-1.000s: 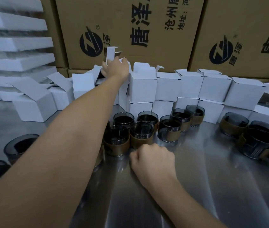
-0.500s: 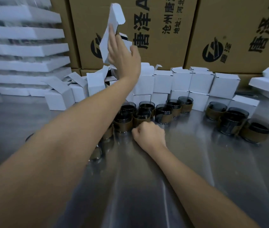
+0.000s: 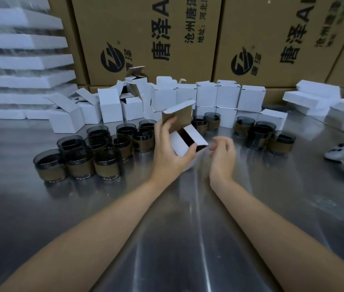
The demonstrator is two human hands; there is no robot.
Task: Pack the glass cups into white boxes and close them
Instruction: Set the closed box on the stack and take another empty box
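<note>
Your left hand (image 3: 167,159) grips an open white box (image 3: 180,144) over the middle of the worktop (image 3: 188,228). Your right hand (image 3: 222,159), loosely curled and empty, should fetch a glass cup (image 3: 143,140) next.

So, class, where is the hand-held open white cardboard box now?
Head view, centre: the left hand grips the open white cardboard box above the steel table, with the right hand just beside it.

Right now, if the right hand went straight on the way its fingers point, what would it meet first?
Probably the open white box held by the left hand; the right hand points at it, though depth is unclear.
</note>
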